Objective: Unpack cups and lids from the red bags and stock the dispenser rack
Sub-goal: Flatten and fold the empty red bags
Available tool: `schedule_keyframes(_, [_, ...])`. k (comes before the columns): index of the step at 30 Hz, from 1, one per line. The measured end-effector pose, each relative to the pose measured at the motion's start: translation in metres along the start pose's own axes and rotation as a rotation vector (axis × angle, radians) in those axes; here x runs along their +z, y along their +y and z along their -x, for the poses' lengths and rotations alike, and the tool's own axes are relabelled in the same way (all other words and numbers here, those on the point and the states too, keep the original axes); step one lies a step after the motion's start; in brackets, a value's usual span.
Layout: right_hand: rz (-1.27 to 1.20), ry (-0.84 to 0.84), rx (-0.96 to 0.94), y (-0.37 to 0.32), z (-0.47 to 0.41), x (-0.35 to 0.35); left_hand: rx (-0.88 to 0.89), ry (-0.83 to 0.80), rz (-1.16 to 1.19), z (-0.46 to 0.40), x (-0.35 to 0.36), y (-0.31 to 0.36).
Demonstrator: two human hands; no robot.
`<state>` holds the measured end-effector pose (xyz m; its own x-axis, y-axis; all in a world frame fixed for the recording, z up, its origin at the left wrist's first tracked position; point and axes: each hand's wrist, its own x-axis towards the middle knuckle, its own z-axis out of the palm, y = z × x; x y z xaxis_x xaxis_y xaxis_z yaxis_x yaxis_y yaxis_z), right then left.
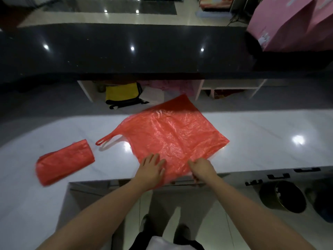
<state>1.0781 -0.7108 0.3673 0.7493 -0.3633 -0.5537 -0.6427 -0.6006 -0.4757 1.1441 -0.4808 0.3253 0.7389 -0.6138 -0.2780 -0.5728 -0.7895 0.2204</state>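
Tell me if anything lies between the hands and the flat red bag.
Nothing visible does. The left hand lies flat on the flat red bag, and the right hand pinches its near edge at the counter rim. The folded red bag lies apart, to the left.

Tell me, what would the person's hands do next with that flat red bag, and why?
Probably fold it over. The flat red bag lies spread out, left hand pressing it flat, right hand pinching its near edge, and a folded red bag already lies beside it.

The flat red bag [173, 134] is thin, crinkled, glossy plastic; the folded red bag [64, 162] likewise. The white table [252, 138] is polished, reflective stone.
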Motion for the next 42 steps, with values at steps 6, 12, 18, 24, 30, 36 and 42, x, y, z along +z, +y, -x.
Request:
schedule_keyframes(6, [0.455,0.087,-0.435,-0.008,-0.035,-0.008,-0.120,0.021,0.019,0.012,0.009,0.011])
schedule_keyframes(12, [0.630,-0.082,-0.182,0.027,-0.053,-0.012,-0.151,-0.072,0.017,0.013,0.019,0.028])
schedule_keyframes(18, [0.577,0.026,-0.082,0.057,-0.041,-0.025,0.052,-0.096,-0.170,0.006,0.023,0.053])
schedule_keyframes(24, [0.631,0.011,-0.092,0.075,-0.025,-0.026,0.107,-0.105,-0.253,0.002,0.007,0.043])
schedule_keyframes(30, [0.737,-0.029,-0.301,0.073,-0.017,-0.018,0.091,-0.101,-0.282,0.011,-0.012,0.005])
schedule_keyframes(36, [0.701,-0.054,-0.337,0.059,-0.023,-0.002,-0.039,-0.149,-0.249,0.018,-0.018,-0.021])
schedule_keyframes(42, [0.535,0.050,-0.422,0.026,-0.026,0.030,-0.067,0.008,-0.083,0.006,0.007,0.017])
